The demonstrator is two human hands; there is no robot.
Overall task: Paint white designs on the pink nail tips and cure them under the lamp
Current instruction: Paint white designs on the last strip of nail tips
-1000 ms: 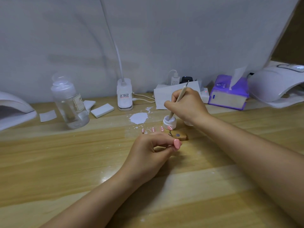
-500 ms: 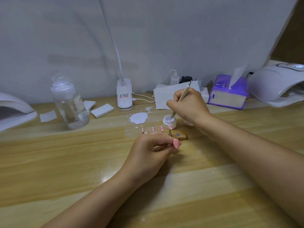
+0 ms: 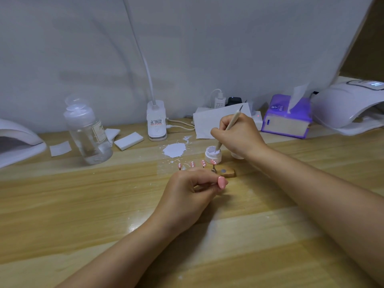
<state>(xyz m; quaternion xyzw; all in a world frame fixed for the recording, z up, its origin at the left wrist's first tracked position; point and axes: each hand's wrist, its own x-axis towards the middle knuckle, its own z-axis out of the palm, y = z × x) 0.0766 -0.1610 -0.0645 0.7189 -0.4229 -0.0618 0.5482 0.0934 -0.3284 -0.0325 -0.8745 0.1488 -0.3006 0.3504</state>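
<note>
We are dipping the dotting tool (image 3: 228, 127), pinched in our right hand (image 3: 239, 138), into the white gel pot (image 3: 213, 154) toward the tabletop's far edge. Our left hand (image 3: 187, 196) is pinching one pink nail tip (image 3: 221, 182) nearer mid-table; four dotted tips (image 3: 197, 164) are standing on the wooden holder (image 3: 227, 172). We should be loading only a small bead, then steadying our wrists before dotting.

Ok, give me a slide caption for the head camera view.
Right hand dips a dotting tool into white gel pot; left hand holds a pink nail tip.
</note>
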